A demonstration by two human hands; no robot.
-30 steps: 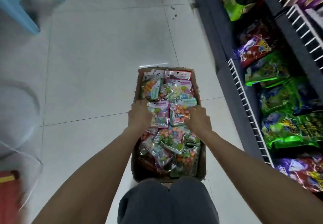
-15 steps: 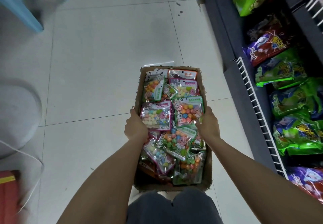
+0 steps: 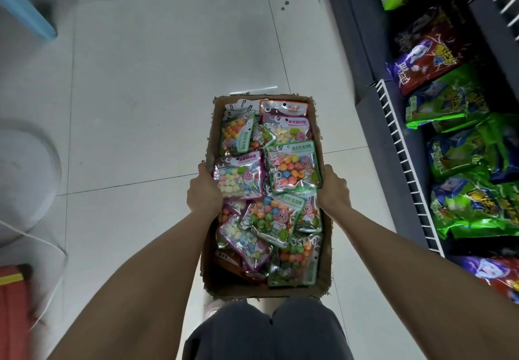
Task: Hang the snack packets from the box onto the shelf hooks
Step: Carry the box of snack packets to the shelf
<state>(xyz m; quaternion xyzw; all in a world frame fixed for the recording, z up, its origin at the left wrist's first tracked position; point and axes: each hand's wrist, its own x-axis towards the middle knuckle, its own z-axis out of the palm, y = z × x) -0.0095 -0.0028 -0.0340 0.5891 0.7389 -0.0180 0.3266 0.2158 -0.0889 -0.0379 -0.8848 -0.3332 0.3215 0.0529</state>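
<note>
Two hands' grip on box, top packet "SUGAR".

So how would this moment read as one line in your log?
stage: carrying | left hand: grips box left wall | right hand: grips right wall | candy packets: all in box | hung: none seen

Both hands' fingers hidden behind the box.

Floor: pale square tiles, grey grout lines, small dark specks near the top. Blue plastic stool: upper left corner. Red item: lower left edge, blurred. Lighting: dim, even.
</note>
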